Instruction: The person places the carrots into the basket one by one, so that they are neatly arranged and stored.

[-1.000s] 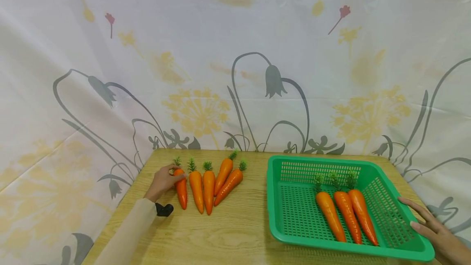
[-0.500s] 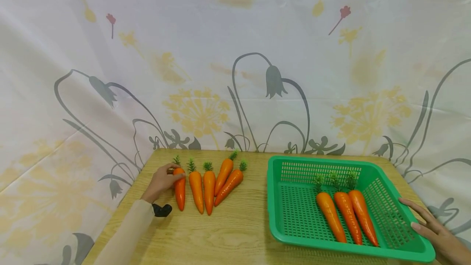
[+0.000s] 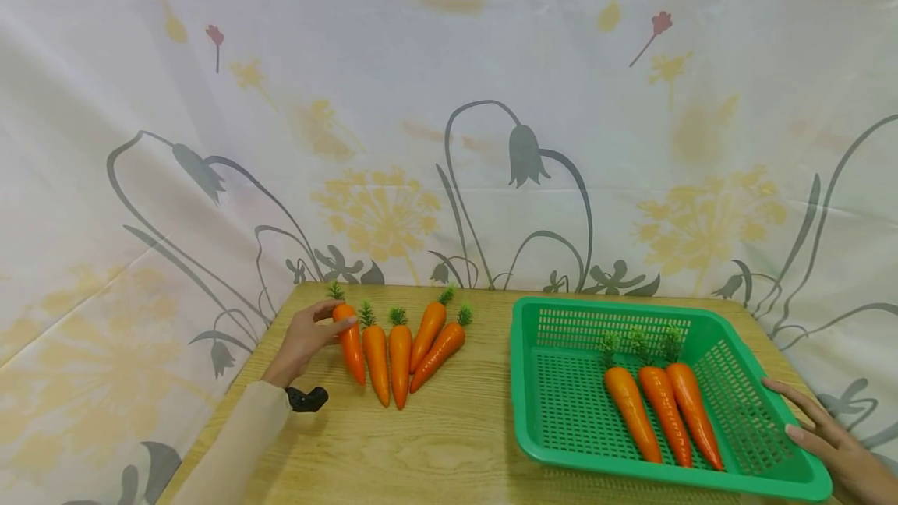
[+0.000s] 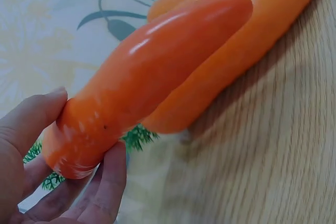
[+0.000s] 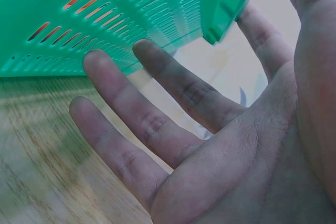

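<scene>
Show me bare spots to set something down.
The table is bare between the four lying carrots and the basket, and in front of those carrots. The basket's left part is free. Crowded: around the left hand and its carrot, and the basket's right, holding three carrots.

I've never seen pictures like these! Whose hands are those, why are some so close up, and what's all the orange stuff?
There's no robot here, just a person's two bare hands. The wide view comes from a camera worn on the head, looking forward and down. The close-ups come from little cameras on each wrist.

The orange things are carrots with green leafy tops. On the wooden table lie four carrots, side by side. Three more carrots lie in the green basket.

The left hand holds one carrot near its leafy end. The right hand touches the basket's edge.
</scene>
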The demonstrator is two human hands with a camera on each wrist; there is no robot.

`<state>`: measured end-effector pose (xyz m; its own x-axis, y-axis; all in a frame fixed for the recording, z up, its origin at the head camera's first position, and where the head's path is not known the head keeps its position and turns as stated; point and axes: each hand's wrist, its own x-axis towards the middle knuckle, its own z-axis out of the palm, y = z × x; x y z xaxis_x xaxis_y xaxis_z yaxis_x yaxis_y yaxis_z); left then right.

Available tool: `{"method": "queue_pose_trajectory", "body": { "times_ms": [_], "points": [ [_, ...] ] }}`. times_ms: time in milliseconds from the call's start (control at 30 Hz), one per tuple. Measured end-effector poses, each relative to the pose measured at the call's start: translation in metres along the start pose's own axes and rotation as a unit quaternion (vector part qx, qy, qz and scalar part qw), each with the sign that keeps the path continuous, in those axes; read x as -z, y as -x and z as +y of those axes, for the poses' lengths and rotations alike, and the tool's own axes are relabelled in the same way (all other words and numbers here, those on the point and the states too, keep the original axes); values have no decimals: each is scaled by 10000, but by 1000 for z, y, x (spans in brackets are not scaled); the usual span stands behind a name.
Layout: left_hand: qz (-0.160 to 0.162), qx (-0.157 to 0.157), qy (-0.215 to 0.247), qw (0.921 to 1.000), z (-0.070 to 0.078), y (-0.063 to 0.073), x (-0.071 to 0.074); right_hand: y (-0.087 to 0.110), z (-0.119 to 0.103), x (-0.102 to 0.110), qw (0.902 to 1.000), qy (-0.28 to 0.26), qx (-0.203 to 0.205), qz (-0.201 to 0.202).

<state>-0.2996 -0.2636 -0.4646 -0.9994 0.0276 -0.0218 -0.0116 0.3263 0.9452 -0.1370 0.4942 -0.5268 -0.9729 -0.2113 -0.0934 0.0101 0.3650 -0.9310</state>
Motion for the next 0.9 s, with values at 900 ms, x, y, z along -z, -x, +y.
{"method": "queue_pose_trajectory", "body": {
  "times_ms": [900],
  "points": [
    [-587, -438, -4, 9973, 47, 12, -43, 0, 2, -1, 9994, -318, 105, 0]
  ]
}}
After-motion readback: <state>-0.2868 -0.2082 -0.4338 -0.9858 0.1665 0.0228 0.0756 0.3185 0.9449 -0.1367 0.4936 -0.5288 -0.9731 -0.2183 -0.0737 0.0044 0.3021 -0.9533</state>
